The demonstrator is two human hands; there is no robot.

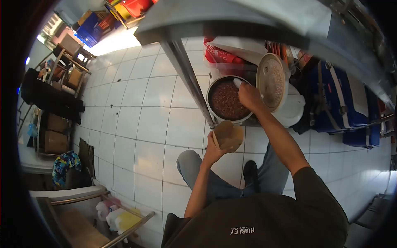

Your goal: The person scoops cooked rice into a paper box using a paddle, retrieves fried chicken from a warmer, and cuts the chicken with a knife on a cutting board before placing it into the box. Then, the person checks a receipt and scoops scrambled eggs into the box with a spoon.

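My left hand (216,151) holds an opened brown paper food box (228,136) just in front of a round pot. Reddish-brown grainy food (227,100) fills much of the pot (210,108), which stands low beneath the metal table. Over the pot's right side, my right hand (249,96) is closed round a whitish utensil (237,82); its lower end is hard to make out. The pot's round lid (271,84) leans upright just right of the pot, with droplets on its inner face.
A metal table (231,25) with a slanting leg (191,78) stands over the pot. Behind it sits a plastic bin (225,62) with red packets. Blue bags (339,97) are at the right. At the left, a person in dark clothes (49,97) is beside racks.
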